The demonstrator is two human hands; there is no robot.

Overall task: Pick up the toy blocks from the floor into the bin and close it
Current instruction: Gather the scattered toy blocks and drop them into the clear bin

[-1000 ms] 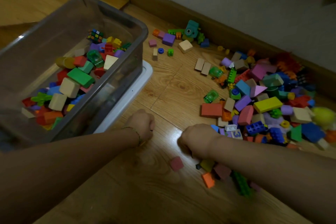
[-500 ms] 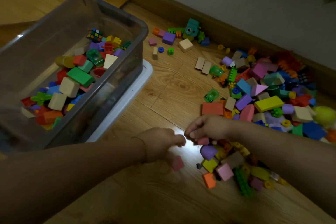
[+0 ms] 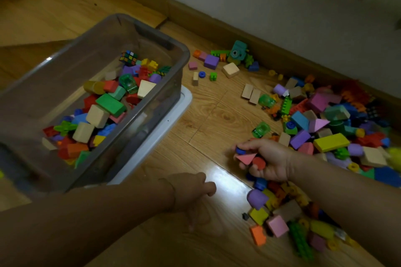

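You are over a glossy wood-plank floor (image 3: 217,112). On it sits a white plastic lid (image 3: 158,134) with the clear grey plastic bin (image 3: 178,84) standing on it. A heap of many-coloured toy blocks (image 3: 329,128) spreads along the wooden skirting board (image 3: 217,26); a smaller cluster (image 3: 280,221) lies nearer you.

The left hand (image 3: 191,193) is blurred, its fingers curled under, so whether it holds anything cannot be told. The right hand (image 3: 267,160) closes over several blocks; only a pink triangle (image 3: 245,157), a red piece (image 3: 258,163) and a blue ring (image 3: 240,150) show between its fingers, the rest hidden in the palm. Beyond the right hand, the pile of blocks (image 3: 338,128) runs off the frame's edge. Left of the left hand, the bin (image 3: 152,34) is cut off by the frame.
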